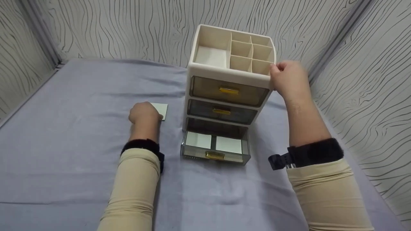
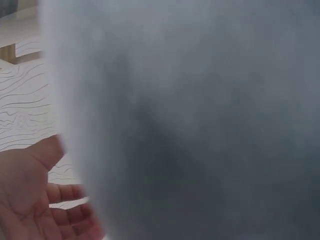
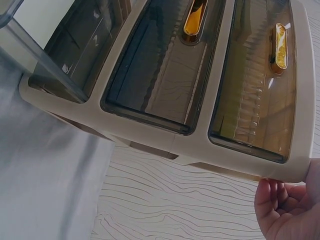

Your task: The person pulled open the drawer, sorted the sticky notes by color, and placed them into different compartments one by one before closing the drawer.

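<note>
A cream desk organizer [image 1: 224,74] with three smoky drawers and gold handles stands on a grey cloth [image 1: 80,128]. Its bottom drawer [image 1: 214,156] is pulled out, and two white cards [image 1: 198,140] lie flat inside. My right hand [image 1: 289,80] grips the organizer's top right corner; in the right wrist view its curled fingers [image 3: 287,205] sit at the corner of the frame [image 3: 200,145]. My left hand [image 1: 143,113] rests knuckles-up on the cloth, over the near left part of a loose white card [image 1: 162,110]. The left wrist view shows the left hand's palm [image 2: 35,200] with thumb and fingers apart, the rest a grey blur.
The top tray of the organizer has one large bay and several small empty cells [image 1: 247,53]. The upper two drawers [image 1: 228,91] are closed. Wood-grain patterned walls [image 1: 369,96] close in the cloth at the back and on both sides.
</note>
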Tool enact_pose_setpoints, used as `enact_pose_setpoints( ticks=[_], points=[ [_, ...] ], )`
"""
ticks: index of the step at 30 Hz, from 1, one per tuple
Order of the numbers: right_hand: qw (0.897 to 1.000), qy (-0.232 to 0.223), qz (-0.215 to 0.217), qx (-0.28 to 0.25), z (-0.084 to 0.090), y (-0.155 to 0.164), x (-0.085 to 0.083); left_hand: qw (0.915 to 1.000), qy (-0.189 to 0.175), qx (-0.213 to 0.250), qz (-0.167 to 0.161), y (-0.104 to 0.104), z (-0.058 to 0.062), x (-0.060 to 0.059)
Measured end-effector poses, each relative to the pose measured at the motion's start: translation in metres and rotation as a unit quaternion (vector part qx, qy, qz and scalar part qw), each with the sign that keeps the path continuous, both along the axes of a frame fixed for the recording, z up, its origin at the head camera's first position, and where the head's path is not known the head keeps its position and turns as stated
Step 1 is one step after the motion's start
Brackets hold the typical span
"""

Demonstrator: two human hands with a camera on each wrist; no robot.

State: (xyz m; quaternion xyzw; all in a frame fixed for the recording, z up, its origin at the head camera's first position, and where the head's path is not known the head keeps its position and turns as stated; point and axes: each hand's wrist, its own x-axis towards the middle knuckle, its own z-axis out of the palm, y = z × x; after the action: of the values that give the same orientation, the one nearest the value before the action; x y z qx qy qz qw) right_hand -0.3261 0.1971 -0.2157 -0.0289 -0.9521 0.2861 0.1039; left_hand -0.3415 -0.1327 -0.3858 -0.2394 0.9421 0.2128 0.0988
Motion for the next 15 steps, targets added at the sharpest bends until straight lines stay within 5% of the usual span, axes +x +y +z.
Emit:
enact_pose_setpoints(
  ticks=[15],
  points=[
    [1.0, 0.0, 0.001, -0.005, -0.0005, 0.0006, 0.0011, 0.9994, 0.005, 0.015, 0.029, -0.0004, -0.0019, 0.0]
  ],
)
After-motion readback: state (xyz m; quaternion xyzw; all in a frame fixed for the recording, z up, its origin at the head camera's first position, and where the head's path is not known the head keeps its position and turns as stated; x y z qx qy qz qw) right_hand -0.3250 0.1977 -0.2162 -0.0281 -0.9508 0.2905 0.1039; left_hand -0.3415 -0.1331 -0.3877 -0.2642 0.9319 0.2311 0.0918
